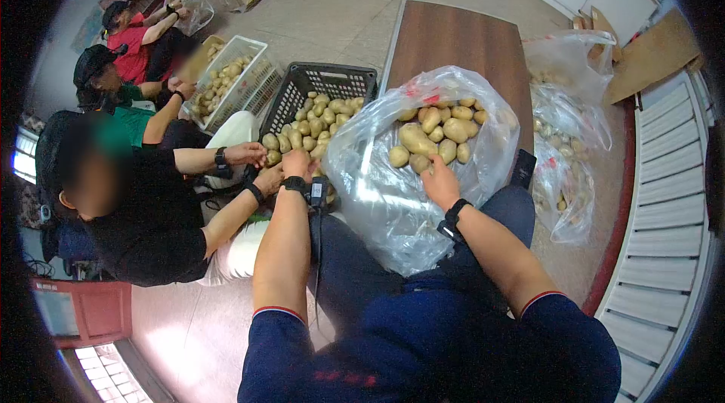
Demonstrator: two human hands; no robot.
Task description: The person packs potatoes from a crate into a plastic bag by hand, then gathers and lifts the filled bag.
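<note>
A clear plastic bag of potatoes lies open across my lap and the edge of the brown table. My right hand is at the near side of the pile, its fingers closed against a potato. My left hand reaches over the near edge of a black crate holding many potatoes. The fingers of this hand point down and are mostly hidden, so whether they hold a potato does not show. Close beside it are the hands of a co-worker.
To the left sit several people, beside a white crate of potatoes. The brown table extends ahead. Filled plastic bags stand on the floor at right, near cardboard. A black device with a cable is by my left wrist.
</note>
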